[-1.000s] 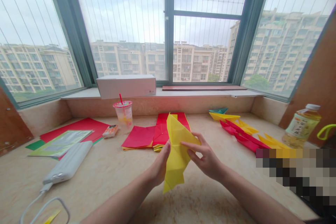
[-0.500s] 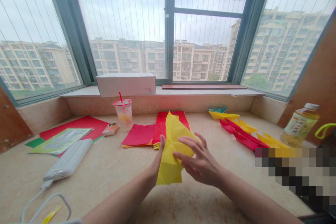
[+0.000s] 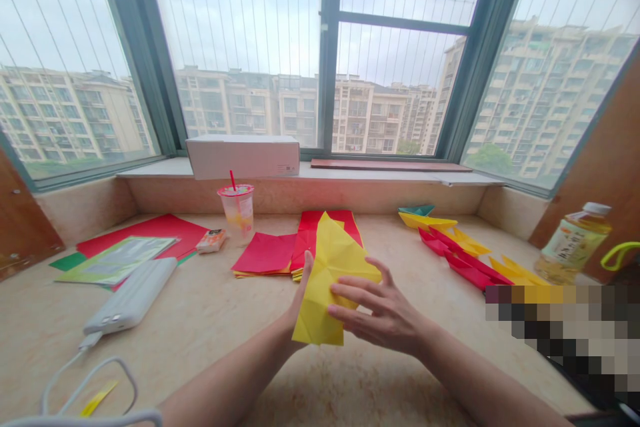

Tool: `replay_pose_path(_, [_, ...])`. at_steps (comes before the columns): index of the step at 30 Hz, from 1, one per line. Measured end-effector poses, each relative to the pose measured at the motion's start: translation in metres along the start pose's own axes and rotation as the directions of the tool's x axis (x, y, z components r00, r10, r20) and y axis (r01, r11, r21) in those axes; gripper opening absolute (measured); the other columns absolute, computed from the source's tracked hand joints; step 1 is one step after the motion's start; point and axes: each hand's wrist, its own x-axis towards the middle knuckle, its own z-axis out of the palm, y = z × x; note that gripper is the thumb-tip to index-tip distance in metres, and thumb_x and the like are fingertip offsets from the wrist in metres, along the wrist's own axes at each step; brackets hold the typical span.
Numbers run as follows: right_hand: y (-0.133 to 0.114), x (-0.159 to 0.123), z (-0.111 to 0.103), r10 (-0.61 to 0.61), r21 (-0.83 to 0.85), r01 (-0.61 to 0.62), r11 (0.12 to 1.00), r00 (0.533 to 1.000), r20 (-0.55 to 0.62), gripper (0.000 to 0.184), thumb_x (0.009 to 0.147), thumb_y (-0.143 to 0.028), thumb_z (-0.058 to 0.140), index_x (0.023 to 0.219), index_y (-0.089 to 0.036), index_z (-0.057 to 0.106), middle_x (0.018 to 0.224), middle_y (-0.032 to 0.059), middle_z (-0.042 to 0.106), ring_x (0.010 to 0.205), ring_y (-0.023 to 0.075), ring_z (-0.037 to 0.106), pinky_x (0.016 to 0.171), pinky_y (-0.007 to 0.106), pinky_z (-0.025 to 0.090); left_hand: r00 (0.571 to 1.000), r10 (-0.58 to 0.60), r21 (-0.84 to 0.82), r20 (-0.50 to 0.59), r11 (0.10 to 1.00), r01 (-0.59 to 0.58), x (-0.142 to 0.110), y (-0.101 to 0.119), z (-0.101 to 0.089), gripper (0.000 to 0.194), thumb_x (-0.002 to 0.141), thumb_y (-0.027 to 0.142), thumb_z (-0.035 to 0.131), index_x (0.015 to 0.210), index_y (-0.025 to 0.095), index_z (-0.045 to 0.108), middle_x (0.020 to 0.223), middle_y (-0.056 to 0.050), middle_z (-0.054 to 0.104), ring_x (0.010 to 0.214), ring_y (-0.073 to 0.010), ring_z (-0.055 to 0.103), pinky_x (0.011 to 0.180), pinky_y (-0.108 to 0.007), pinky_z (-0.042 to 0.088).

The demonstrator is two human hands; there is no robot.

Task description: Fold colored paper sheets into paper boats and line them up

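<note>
A creased sheet of yellow paper (image 3: 325,260), partly folded, is held up above the counter between both hands. My left hand (image 3: 301,303) grips its left side from behind, thumb upright along the edge and the other fingers hidden by the paper. On the right side my right hand (image 3: 375,307) has its fingers laid across the front face, with one digit at the upper right edge. Just behind the sheet lie a stack of red and yellow paper (image 3: 307,240) and a smaller pile topped with red squares (image 3: 265,252).
Several folded paper boats (image 3: 475,270) and a drink bottle (image 3: 575,243) stand at right. A plastic cup (image 3: 238,213) with a straw, a small packet (image 3: 212,241), a white power bank (image 3: 133,297) with cable, and red sheets (image 3: 173,230) are at left. A white box (image 3: 243,158) rests on the sill.
The yellow paper has turned to show more of its creased face, its lower end moving left. My right hand's fingers have slid left and further across the sheet.
</note>
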Motion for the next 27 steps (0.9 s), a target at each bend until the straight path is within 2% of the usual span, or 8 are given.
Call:
replay_pose_path(4, [0.000,0.000,0.002,0.004,-0.010,-0.003,1.000,1.000,0.012,0.036,0.094,-0.025,0.060,0.130,-0.030,0.056,0.131,-0.0001,0.064,0.126,0.0183,0.055,0.120,0.051,0.010,0.996,-0.047,-0.128,-0.078,0.991,0.037,-0.005,0.004,0.004,0.087,0.077,0.083,0.037,0.122,0.013,0.061,0.103,-0.011,0.071,0.098,-0.0285,0.067,0.080,-0.035,0.051])
replay_pose_path(8, [-0.003,0.004,0.001,0.004,-0.016,-0.003,1.000,1.000,0.024,0.033,0.095,-0.021,0.056,0.128,-0.025,0.056,0.126,-0.0006,0.068,0.125,0.0179,0.055,0.121,0.050,0.007,0.998,-0.047,-0.152,-0.049,0.988,0.039,-0.007,0.002,0.007,0.093,0.072,0.084,0.045,0.123,0.008,0.059,0.103,-0.018,0.070,0.093,-0.0313,0.068,0.067,-0.033,0.053])
replay_pose_path(11, [-0.004,0.006,0.001,0.021,0.021,-0.022,1.000,0.999,0.035,0.030,0.098,-0.027,0.052,0.127,-0.023,0.057,0.126,0.0014,0.068,0.125,0.0188,0.055,0.121,0.048,0.008,0.996,-0.045,-0.120,-0.079,0.992,0.035,-0.008,0.001,0.011,0.087,0.075,0.079,0.050,0.123,0.007,0.059,0.104,-0.020,0.069,0.095,-0.0310,0.068,0.073,-0.035,0.054])
replay_pose_path(13, [-0.003,0.006,0.000,0.031,0.067,-0.034,0.997,0.998,0.046,0.031,0.100,-0.036,0.047,0.124,-0.021,0.058,0.125,0.0041,0.068,0.125,0.0207,0.056,0.120,0.049,0.010,0.985,0.044,-0.019,-0.164,0.999,-0.048,-0.008,0.000,0.013,0.071,0.081,0.067,0.056,0.122,0.009,0.059,0.108,-0.019,0.069,0.097,-0.0284,0.067,0.081,-0.034,0.053])
replay_pose_path(16, [0.001,0.002,-0.001,0.027,0.139,-0.031,0.990,0.999,0.032,0.032,0.101,-0.038,0.042,0.118,-0.019,0.061,0.121,0.0068,0.070,0.120,0.0212,0.059,0.117,0.050,0.019,0.928,0.261,0.228,-0.268,0.952,-0.202,-0.007,0.001,0.015,0.048,0.084,0.048,0.066,0.120,0.016,0.060,0.112,-0.014,0.068,0.097,-0.0237,0.067,0.085,-0.032,0.051])
replay_pose_path(21, [0.011,-0.010,-0.002,0.125,0.187,-0.108,0.976,0.989,-0.080,0.026,0.095,-0.024,0.052,0.120,-0.020,0.060,0.114,0.0087,0.070,0.103,0.0210,0.063,0.097,0.045,0.043,0.878,0.397,0.501,-0.269,0.836,-0.225,-0.003,0.003,0.012,0.037,0.083,0.038,0.068,0.112,0.016,0.062,0.108,-0.010,0.069,0.094,-0.0221,0.066,0.083,-0.031,0.050])
replay_pose_path(24, [0.016,-0.013,0.002,0.287,0.176,-0.259,0.950,0.945,-0.159,0.031,0.091,-0.016,0.056,0.121,-0.023,0.059,0.111,0.0087,0.068,0.098,0.0214,0.062,0.087,0.041,0.048,0.892,0.409,0.639,-0.193,0.742,-0.202,-0.004,0.001,0.010,0.034,0.088,0.038,0.061,0.114,0.016,0.062,0.105,-0.009,0.069,0.094,-0.0224,0.063,0.082,-0.031,0.049])
replay_pose_path(27, [0.019,-0.013,0.007,0.476,0.182,-0.443,0.878,0.848,-0.233,0.038,0.092,-0.018,0.056,0.129,-0.025,0.056,0.115,0.0109,0.062,0.105,0.0238,0.059,0.089,0.042,0.049,0.914,0.386,0.785,-0.127,0.603,-0.145,-0.008,-0.002,0.011,0.033,0.092,0.039,0.054,0.114,0.017,0.063,0.099,-0.007,0.069,0.087,-0.0216,0.061,0.078,-0.031,0.048])
